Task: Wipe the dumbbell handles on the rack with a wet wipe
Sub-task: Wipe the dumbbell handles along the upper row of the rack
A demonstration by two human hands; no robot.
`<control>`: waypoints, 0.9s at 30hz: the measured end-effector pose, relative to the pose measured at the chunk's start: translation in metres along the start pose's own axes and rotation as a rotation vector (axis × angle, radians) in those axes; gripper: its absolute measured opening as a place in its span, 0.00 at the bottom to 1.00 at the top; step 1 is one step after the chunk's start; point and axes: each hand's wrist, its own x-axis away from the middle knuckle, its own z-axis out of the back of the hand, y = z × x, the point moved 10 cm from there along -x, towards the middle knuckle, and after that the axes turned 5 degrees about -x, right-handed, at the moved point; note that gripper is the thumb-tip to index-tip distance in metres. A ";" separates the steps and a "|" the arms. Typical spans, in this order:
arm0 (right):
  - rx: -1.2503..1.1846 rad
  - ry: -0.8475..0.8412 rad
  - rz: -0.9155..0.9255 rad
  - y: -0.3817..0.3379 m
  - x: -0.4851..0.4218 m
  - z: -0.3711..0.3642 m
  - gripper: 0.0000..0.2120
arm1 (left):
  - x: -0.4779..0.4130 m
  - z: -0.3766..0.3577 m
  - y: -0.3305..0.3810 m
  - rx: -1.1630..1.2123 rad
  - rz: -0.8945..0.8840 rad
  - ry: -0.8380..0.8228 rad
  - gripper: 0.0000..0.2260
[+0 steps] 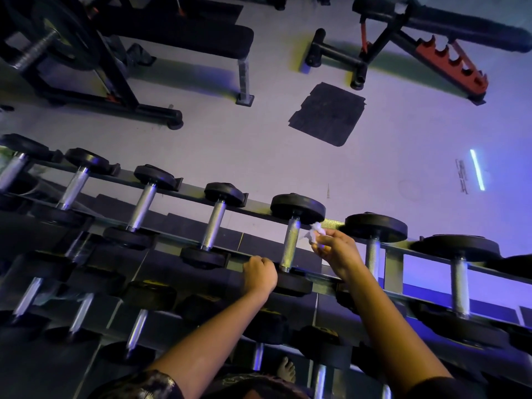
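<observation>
Steel handle [290, 244]: knurled, running between two black heads on the top tier of the rack [256, 203]; your hands frame it in the head view.
Wet wipe [315, 230]: a small white bunch just beside the handle's far end, near the far head. Whether it touches the metal is hard to tell.
Right hand [336, 251]: your thumb and fingertips are pinched narrowly on the wipe, with the wrist above the rack.
Left hand [260, 273]: your fingers are curled over the rack's near rail, just left of this dumbbell's near head. It carries no cloth.
Step in hand: probably starting the wipe at the far end of this handle.
Doing it well: open the bunch a little so more cloth meets the steel, wrap it part-way round, and draw it along the full length toward you. Twist as you go — knurling traps grime in its grooves.
Bracing: use the left hand to steady the near head if the dumbbell starts to roll in its cradle.
Risk: a tight wad covers only a thin stripe and may shed lint on the rough metal.
Neighbouring handle [372, 254]: to the right, likely next — whether it is already clean cannot be judged.
</observation>
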 end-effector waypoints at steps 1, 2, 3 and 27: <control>0.017 0.031 0.006 0.000 -0.003 0.003 0.10 | 0.001 0.000 0.000 -0.002 -0.001 0.000 0.14; 0.043 0.056 0.016 0.000 -0.005 0.004 0.09 | 0.000 0.000 0.001 -0.007 -0.007 0.001 0.14; 0.085 0.086 0.031 0.001 -0.008 0.004 0.07 | 0.000 0.000 0.000 -0.008 -0.008 0.001 0.14; 0.728 0.168 0.420 -0.039 0.012 -0.057 0.07 | 0.001 0.000 0.001 -0.003 -0.013 -0.006 0.14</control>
